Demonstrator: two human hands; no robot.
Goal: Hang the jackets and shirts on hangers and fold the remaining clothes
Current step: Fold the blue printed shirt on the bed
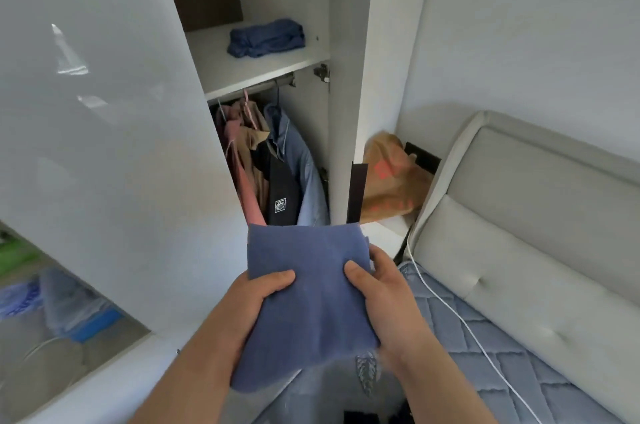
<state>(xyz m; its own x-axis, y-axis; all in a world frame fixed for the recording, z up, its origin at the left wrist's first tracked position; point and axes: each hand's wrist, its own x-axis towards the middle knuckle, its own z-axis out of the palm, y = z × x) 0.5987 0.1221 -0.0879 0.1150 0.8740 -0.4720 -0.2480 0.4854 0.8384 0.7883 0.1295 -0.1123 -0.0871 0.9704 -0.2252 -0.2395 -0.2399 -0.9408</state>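
The folded blue cloth (304,288) is flat and neat, held up in front of the open wardrobe (343,112) by 2 hands, left hand (258,297) and right hand (381,295) each squeezing a side.

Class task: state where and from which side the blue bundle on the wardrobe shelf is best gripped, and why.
Grip the blue bundle by its two ends, coming from the open front of the shelf. It lies lengthwise across the shelf, rumpled and loose, so two hands probably keep it together.
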